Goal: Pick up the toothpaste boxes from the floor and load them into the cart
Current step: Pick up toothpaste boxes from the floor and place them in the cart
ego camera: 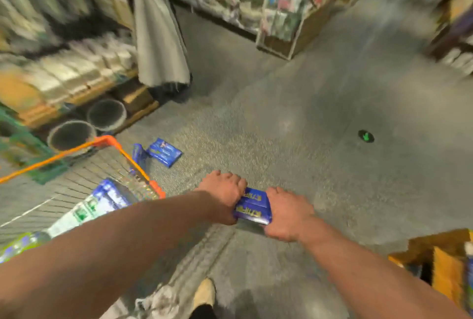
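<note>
The grey speckled floor lies open across the middle and right of the frame, with only a small green object on it, well apart from everything else. Blurred shelves close off the upper left, and a display rack stands at upper centre. A standing person in a long grey garment is at the end of the shelves. A wooden stand cuts into the lower right corner. Two round tubs sit under the shelves' lowest board.

The cart, wire-sided with an orange rim, fills the lower left. Inside it lie blue, white and green packs, too blurred to read.

Just beyond the cart's near corner, a flat blue box lies on the floor. A second blue box stands on edge just beside it, against the cart's side.

Right of the cart, at lower centre, a bundle of blue toothpaste boxes sits between both hands. The left grip is curled round its left end and the right grip round its right end, fingers over the far side. Whether the bundle is touching the floor cannot be told.
</note>
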